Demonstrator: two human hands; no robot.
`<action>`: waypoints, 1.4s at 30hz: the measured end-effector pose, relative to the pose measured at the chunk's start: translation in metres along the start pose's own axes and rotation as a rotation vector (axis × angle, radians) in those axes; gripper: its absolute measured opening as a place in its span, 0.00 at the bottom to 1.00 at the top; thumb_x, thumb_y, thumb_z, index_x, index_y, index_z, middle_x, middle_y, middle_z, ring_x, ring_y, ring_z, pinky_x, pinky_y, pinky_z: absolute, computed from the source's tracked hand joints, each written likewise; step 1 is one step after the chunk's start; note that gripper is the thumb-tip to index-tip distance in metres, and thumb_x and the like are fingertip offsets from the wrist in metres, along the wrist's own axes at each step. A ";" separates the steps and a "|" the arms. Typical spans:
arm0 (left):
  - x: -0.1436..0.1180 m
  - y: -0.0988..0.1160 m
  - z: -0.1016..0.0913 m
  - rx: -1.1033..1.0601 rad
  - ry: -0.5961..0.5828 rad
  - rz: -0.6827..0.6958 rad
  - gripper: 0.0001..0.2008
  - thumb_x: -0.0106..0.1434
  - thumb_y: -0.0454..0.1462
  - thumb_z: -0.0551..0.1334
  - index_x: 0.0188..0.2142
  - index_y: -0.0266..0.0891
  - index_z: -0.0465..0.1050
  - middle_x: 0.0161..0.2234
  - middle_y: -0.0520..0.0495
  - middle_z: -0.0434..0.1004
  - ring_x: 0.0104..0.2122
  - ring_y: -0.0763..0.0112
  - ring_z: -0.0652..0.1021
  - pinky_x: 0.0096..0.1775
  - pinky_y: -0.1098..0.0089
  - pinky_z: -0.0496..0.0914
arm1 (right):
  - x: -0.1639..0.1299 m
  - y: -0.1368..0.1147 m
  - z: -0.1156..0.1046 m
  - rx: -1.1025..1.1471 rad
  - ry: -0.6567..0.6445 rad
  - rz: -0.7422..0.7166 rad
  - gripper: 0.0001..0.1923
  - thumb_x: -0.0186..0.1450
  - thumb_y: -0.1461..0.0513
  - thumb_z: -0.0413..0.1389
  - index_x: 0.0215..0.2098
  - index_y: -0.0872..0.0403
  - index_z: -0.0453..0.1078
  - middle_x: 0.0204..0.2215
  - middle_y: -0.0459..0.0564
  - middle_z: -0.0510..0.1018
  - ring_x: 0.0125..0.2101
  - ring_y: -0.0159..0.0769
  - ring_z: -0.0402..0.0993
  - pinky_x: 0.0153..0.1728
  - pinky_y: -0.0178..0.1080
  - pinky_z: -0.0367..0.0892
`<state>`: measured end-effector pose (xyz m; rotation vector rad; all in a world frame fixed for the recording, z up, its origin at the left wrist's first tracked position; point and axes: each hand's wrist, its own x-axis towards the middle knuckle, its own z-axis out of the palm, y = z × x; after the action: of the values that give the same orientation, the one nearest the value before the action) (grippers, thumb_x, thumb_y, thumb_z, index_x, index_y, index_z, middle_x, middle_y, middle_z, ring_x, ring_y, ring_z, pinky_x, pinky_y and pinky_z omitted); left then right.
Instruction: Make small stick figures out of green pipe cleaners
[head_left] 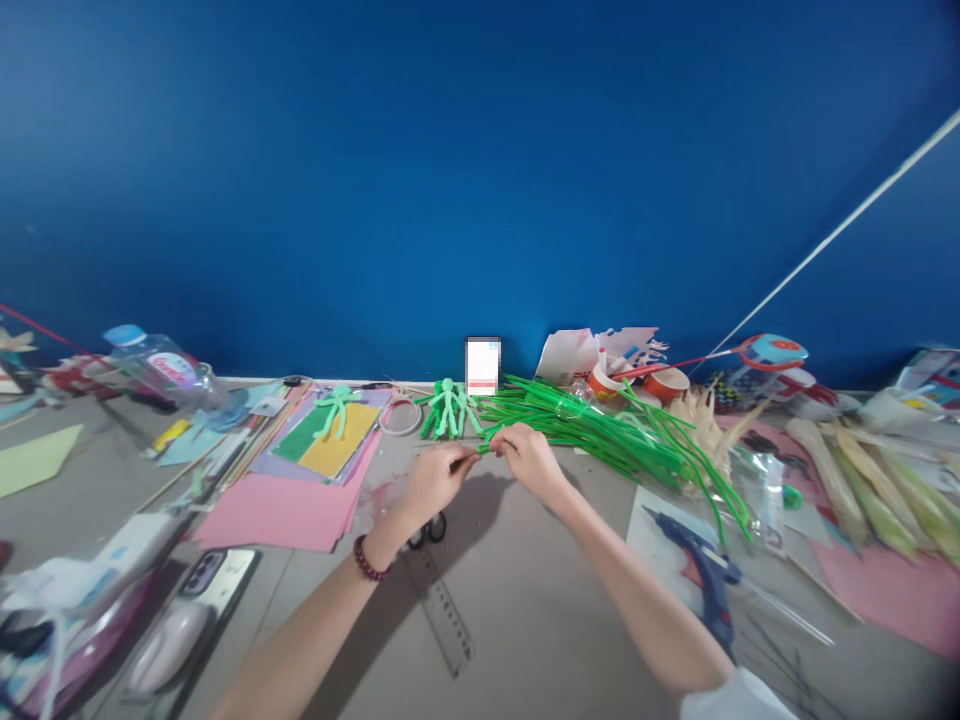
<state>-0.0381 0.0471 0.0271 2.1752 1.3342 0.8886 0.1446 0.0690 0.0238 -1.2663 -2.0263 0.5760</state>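
Note:
Above the middle of the table, my left hand point(441, 476) and my right hand point(531, 462) meet fingertip to fingertip. Both are closed in a pinch on a short green pipe cleaner point(484, 449), mostly covered by my fingers. Just behind them, small light-green figures point(448, 406) made of fuzzy stems stand near the wall. Another such figure point(337, 412) lies on the coloured sheets to the left. A big bundle of green pipe cleaners point(600, 430) spreads out behind and right of my right hand.
Scissors point(429, 530) and a clear ruler point(441, 612) lie below my left wrist. To the right are a blue glue gun point(701, 565) and corn husks point(855, 480). Pink paper point(281, 515), a phone point(221, 580), a mouse point(171, 645) and a plastic bottle point(169, 365) occupy the left.

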 end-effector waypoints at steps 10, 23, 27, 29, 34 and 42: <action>0.003 0.006 -0.004 -0.377 -0.101 -0.228 0.15 0.62 0.44 0.55 0.35 0.37 0.75 0.30 0.46 0.77 0.30 0.68 0.74 0.32 0.71 0.66 | 0.005 0.010 -0.004 0.412 -0.114 0.159 0.08 0.61 0.61 0.50 0.32 0.54 0.70 0.26 0.46 0.75 0.28 0.32 0.71 0.29 0.33 0.66; -0.001 0.007 0.013 -0.735 -0.151 -0.481 0.19 0.53 0.50 0.61 0.30 0.35 0.75 0.20 0.54 0.62 0.19 0.78 0.61 0.21 0.75 0.53 | 0.008 0.031 -0.015 0.146 0.049 0.152 0.12 0.62 0.59 0.51 0.39 0.55 0.72 0.35 0.50 0.78 0.33 0.35 0.73 0.36 0.37 0.67; -0.003 0.001 0.018 -0.789 -0.148 -0.541 0.17 0.53 0.49 0.61 0.31 0.36 0.74 0.18 0.55 0.60 0.18 0.78 0.61 0.20 0.75 0.53 | 0.008 0.057 -0.023 -0.223 0.078 0.191 0.11 0.61 0.64 0.52 0.42 0.56 0.71 0.40 0.53 0.76 0.35 0.36 0.72 0.38 0.38 0.65; -0.003 -0.001 0.019 -0.814 -0.133 -0.552 0.16 0.53 0.48 0.62 0.30 0.37 0.72 0.19 0.55 0.61 0.18 0.79 0.62 0.20 0.76 0.53 | 0.007 0.064 -0.023 -0.317 0.034 0.214 0.11 0.61 0.65 0.53 0.42 0.55 0.71 0.41 0.53 0.76 0.39 0.38 0.71 0.39 0.37 0.65; -0.002 0.001 0.019 -0.859 -0.114 -0.587 0.13 0.53 0.46 0.62 0.29 0.38 0.71 0.24 0.51 0.68 0.21 0.77 0.67 0.21 0.75 0.56 | 0.005 0.063 -0.021 -0.443 -0.024 0.212 0.10 0.60 0.67 0.54 0.40 0.55 0.72 0.38 0.53 0.76 0.42 0.40 0.69 0.39 0.37 0.63; -0.003 -0.001 0.021 -0.855 -0.123 -0.546 0.14 0.55 0.46 0.60 0.30 0.37 0.70 0.25 0.50 0.67 0.21 0.77 0.67 0.20 0.76 0.58 | 0.006 0.061 -0.020 -0.493 -0.004 0.292 0.17 0.65 0.62 0.49 0.52 0.52 0.65 0.37 0.54 0.78 0.38 0.40 0.72 0.33 0.36 0.64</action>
<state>-0.0247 0.0437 0.0111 1.1231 1.1055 0.8589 0.1945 0.1007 -0.0013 -1.8712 -2.0720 0.2050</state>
